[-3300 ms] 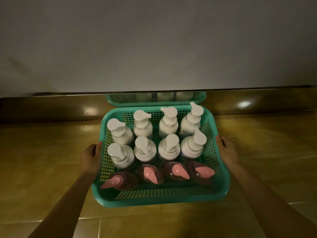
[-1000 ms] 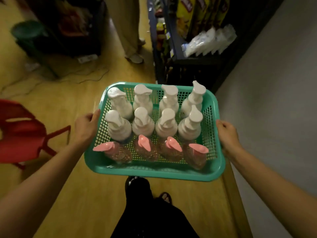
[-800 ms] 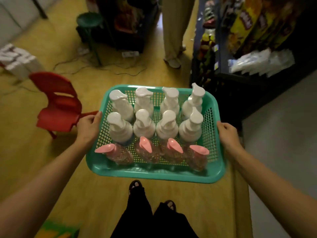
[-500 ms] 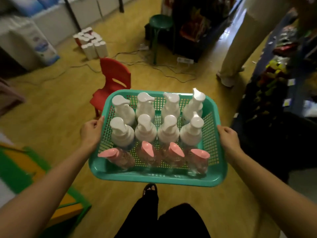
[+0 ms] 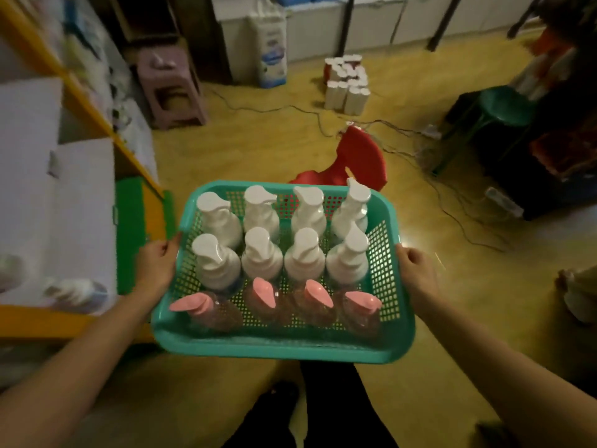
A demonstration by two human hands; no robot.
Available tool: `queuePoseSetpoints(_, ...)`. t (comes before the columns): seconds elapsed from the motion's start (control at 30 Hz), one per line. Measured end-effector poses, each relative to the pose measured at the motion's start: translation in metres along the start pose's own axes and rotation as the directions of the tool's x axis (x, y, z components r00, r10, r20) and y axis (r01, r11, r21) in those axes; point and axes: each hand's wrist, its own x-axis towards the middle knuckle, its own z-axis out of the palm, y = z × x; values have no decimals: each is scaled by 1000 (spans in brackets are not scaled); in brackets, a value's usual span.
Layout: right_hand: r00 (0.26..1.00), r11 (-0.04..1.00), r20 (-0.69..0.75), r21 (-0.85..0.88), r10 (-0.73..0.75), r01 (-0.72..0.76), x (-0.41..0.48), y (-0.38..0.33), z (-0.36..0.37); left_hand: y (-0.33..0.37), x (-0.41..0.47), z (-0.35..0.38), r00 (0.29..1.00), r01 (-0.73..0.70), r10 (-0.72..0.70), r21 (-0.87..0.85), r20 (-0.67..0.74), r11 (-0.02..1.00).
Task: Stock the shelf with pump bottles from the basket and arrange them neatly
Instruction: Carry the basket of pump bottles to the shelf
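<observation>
Green mesh basket (image 5: pixel 384 253), twelve upright pump bottles (image 5: pixel 303 253), carried at waist height: left hand (image 5: pixel 158 266) clasps the 9 o'clock rim, right hand (image 5: pixel 416 273) the 3 o'clock; likely light, top-heavy, tippable; keep level.

I see a teal basket (image 5: pixel 381 347) with a fine grid of holes, eight white pump bottles (image 5: pixel 265 218) and four clear ones with pink pumps (image 5: pixel 318 295). The floor (image 5: pixel 274 147) is yellowish, the chair (image 5: pixel 361 161) red, the stool (image 5: pixel 171 88) pale mauve, the shelf edge (image 5: pixel 97 108) orange.
</observation>
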Motion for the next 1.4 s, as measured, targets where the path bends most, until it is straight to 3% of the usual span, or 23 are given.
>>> queuePoseSetpoints(0.2,966,988,222,-55,-131,147,89,-81,54,-9,23,-10,968,150,-152,-25,-198,988)
queuePoseSetpoints(0.33,937,966,296,-119,-187,230,131,-131,94,-7,38,-18,923,228,-224,-24,-311,973)
queuePoseSetpoints(0.6,858,920,455,-179,-238,350,187,-217,198,-30,84,-32,793,400,-447,-200,-414,894)
queuePoseSetpoints(1.0,692,809,651,-202,-310,552,216,-339,351,-49,154,-49,549,521,-640,-378,-538,765)
queuePoseSetpoints(1.17,630,776,722,-211,-287,595,224,-369,406,-50,171,-47,465,488,-628,-411,-624,770)
queuePoseSetpoints(1.3,526,700,806,-209,-272,683,234,-387,455,-62,175,-33,401,484,-703,-515,-588,707)
queuePoseSetpoints(1.4,463,630,858,-236,-223,740,244,-399,495,-53,182,-19,310,487,-762,-593,-569,641)
